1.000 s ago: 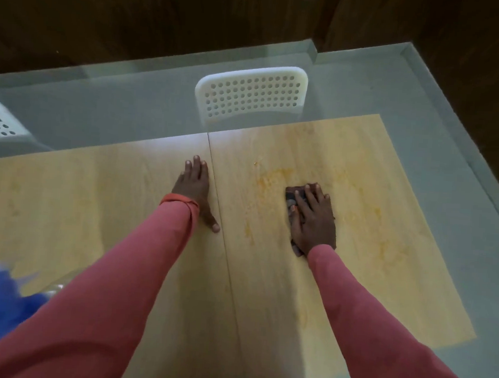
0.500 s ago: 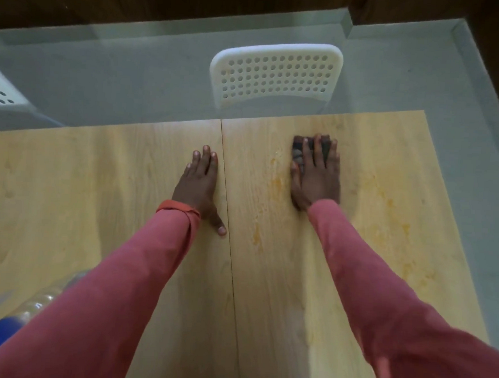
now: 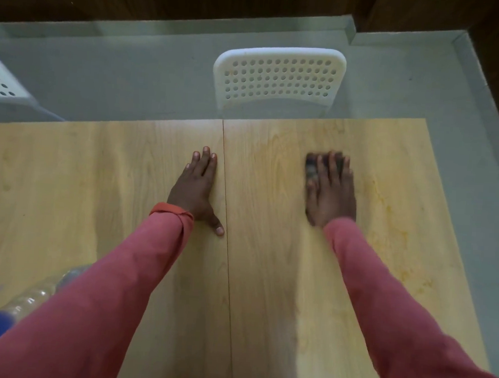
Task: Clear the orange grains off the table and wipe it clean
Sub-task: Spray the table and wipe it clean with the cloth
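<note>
On the right half of the table (image 3: 266,277), the right hand (image 3: 331,194) lies flat with straight fingers pressing a dark cloth (image 3: 312,169), which peeks out past its fingertips and left edge. The orange smears (image 3: 392,224) lie just to the right of that hand, running in a streak toward the near right edge, so the next stroke likely goes rightward. The left hand (image 3: 195,190) rests flat beside the centre seam, fingers together, thumb splayed, well apart from the smears.

Both arms wear long pinkish-red sleeves (image 3: 114,282), the left cuff (image 3: 171,210) edged with a brighter orange band.
</note>
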`<state>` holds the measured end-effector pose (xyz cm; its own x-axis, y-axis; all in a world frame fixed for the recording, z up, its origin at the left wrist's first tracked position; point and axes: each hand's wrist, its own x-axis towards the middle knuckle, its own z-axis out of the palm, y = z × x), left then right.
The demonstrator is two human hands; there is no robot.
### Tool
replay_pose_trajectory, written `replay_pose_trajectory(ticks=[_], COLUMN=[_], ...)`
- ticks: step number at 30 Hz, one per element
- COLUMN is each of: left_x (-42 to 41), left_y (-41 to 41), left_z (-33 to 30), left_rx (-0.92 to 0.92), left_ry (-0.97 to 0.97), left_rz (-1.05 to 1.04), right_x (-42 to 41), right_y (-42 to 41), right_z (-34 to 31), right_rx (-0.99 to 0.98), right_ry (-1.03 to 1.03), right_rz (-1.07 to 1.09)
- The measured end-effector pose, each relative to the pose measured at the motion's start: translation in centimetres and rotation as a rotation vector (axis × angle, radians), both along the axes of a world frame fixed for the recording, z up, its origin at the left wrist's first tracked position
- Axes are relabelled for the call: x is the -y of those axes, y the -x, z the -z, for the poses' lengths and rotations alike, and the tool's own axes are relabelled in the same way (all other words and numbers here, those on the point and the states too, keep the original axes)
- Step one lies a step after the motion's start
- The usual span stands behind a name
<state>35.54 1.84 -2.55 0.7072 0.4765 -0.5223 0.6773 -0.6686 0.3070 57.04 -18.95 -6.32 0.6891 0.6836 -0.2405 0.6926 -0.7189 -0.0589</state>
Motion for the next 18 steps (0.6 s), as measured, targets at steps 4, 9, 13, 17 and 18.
replay_pose_trajectory(ticks=[4, 9, 13, 17, 18], left_x=[-0.3, 0.2, 0.2, 0.7, 0.8], left_y=[0.1, 0.9, 2.3, 4.2, 4.4], left_z=[0.0, -0.4, -0.9, -0.7, -0.6], left_rx=[0.008, 0.012, -0.025, -0.034, -0.032], left_ry=[-0.006, -0.066, -0.064, -0.007, 0.006], left_rz=[0.006, 0.022, 0.002, -0.080, -0.100], right_x=[-9.9, -7.6, 1.8, -3.2, -6.0], right_y=[-3.0, 8.0, 8.0, 0.6, -0.7], right_z=[-0.2, -0.5, -0.3, -0.5, -0.6], right_rx=[0.026, -0.048, -0.046, -0.020, -0.020], right_ry=[-0.084, -0.059, -0.032, 0.000, -0.024], right_rz=[-0.006, -0.401, -0.325, -0.038, -0.011])
